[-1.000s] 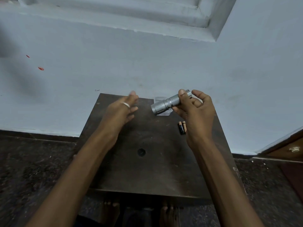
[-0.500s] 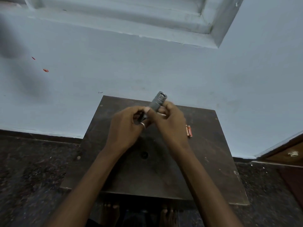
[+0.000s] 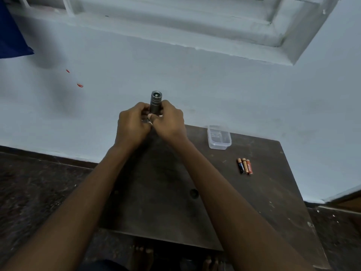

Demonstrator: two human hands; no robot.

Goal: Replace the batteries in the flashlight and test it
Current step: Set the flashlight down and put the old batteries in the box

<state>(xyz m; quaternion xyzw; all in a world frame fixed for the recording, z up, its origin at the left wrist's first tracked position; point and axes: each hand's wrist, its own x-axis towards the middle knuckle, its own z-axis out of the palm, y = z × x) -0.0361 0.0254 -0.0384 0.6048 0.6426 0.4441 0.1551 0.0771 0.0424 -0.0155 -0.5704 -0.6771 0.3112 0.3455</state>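
While the left hand (image 3: pixel 132 124) curls its fingers round the lower end of the flashlight (image 3: pixel 155 102), the right hand (image 3: pixel 170 122) clamps the barrel, holding it upright above the table (image 3: pixel 273 192) far edge. Further right stand a clear container (image 3: pixel 219 137) and three batteries (image 3: pixel 245 166), side by side.

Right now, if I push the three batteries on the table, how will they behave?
The batteries are slim cylinders lying side by side, so pushed sideways they would likely roll. They look rigid and probably light, so may scatter across the table.
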